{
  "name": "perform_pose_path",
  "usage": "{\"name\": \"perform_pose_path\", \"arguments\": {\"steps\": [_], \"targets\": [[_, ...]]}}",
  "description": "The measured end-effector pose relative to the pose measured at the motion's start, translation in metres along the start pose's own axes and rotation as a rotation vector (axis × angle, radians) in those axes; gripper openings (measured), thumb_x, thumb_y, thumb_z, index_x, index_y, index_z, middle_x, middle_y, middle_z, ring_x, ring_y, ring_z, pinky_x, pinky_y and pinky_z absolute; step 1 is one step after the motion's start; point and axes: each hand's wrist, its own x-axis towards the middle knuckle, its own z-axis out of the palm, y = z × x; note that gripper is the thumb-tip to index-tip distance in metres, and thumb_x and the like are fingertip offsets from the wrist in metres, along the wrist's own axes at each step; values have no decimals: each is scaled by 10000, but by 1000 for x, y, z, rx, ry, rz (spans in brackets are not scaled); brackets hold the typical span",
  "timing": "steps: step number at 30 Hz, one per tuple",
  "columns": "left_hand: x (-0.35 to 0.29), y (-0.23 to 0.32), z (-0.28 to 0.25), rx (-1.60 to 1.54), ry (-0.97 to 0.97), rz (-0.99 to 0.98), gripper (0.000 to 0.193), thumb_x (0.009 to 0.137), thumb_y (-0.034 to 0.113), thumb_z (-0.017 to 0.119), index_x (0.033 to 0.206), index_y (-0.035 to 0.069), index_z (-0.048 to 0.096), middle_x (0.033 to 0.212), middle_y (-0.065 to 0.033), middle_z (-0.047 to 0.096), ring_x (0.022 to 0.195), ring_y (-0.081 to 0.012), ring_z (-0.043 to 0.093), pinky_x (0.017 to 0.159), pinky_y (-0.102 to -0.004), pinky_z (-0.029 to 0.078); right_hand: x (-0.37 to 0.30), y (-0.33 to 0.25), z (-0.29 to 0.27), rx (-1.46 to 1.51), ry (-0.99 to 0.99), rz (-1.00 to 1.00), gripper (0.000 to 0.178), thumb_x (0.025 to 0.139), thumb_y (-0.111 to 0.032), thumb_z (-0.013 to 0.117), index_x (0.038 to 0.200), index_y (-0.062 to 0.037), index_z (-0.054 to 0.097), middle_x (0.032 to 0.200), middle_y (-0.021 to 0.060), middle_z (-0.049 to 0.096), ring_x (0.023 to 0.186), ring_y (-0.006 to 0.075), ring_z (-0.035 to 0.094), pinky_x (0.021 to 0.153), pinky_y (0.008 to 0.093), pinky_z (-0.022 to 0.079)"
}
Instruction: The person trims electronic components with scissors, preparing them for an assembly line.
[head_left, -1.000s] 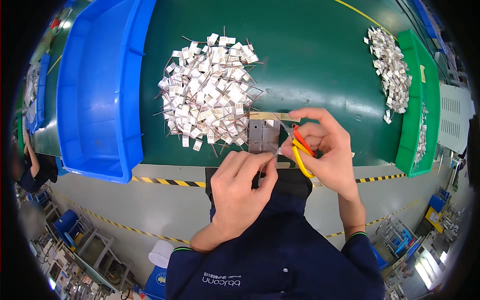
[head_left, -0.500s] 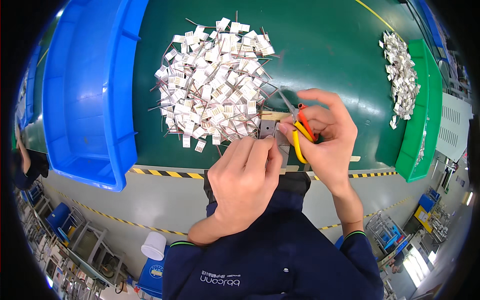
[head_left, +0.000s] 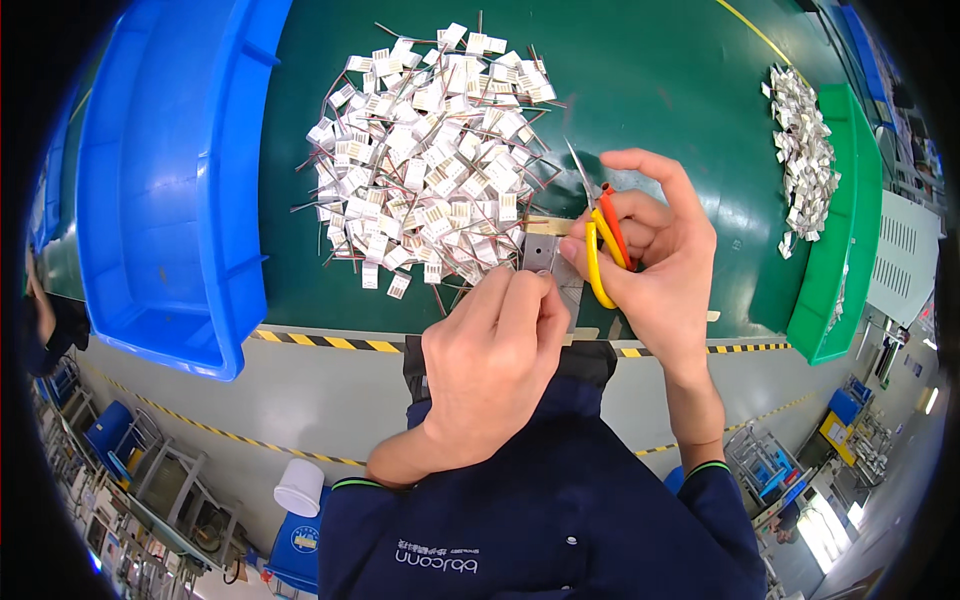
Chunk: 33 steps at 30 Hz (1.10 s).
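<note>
My right hand (head_left: 655, 260) holds a pair of small scissors (head_left: 600, 248) with yellow and red handles in its curled fingers; the thin metal blades point away from me. My left hand (head_left: 495, 340) is closed in a pinch, its fingertips at a small grey metal block (head_left: 541, 252) near the table's front edge. Whatever those fingertips hold is hidden beneath them. Just beyond my left hand lies a big heap of white flat connectors (head_left: 425, 170) with short thin dark and red wires.
A large blue bin (head_left: 160, 180) stands on the left. At the far right, a second pile of white connectors (head_left: 803, 165) lies beside a green tray (head_left: 845, 220). Yellow-black striped tape (head_left: 330, 342) runs along the green table's (head_left: 680, 90) front edge.
My right hand has turned the scissors so their blades stand more upright, slightly away from the block. My left hand keeps almost the same place and pinch.
</note>
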Motion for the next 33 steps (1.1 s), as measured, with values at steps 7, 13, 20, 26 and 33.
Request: {"name": "perform_pose_path", "arguments": {"steps": [7, 13, 20, 26, 33], "targets": [[-2, 7, -2, 4, -44, -58, 187, 651, -39, 701, 686, 45, 538, 532, -22, 422, 417, -129, 409, 396, -262, 346, 0, -1, -3, -58, -41, -16, 546, 718, 125, 663, 1194, -28, 444, 798, 42, 613, 718, 60, 599, 619, 167, 471], [-4, 15, -4, 12, -68, -121, 182, 630, -29, 690, 665, 37, 525, 518, -31, 404, 416, -141, 380, 405, -278, 330, 2, 4, -7, -59, -68, -68, 532, 728, 109, 660, 1194, -30, 444, 799, 50, 615, 697, 57, 600, 584, 154, 444], [-2, 16, -10, -93, -126, -257, 141, 671, 11, 680, 644, 4, 542, 477, -41, 385, 404, -125, 336, 405, -290, 279, -1, -4, -47, 66, -408, 25, 373, 720, 25, 715, 1036, 5, 518, 739, 40, 612, 608, 14, 549, 507, 137, 376], [4, 20, -14, -81, -200, -339, 158, 716, 44, 667, 624, -5, 549, 437, -42, 356, 376, -126, 305, 407, -296, 258, 9, -19, -62, 38, -646, 450, 102, 773, 25, 621, 866, 65, 627, 734, 92, 671, 614, 41, 602, 524, 148, 446], [12, 22, -20, 41, -379, -385, 149, 732, 111, 661, 647, 30, 568, 513, -95, 548, 468, -280, 565, 461, -365, 428, 18, -10, -58, -40, -720, 476, 133, 771, -29, 653, 861, 69, 649, 715, 82, 668, 611, 41, 599, 534, 151, 445]]}}
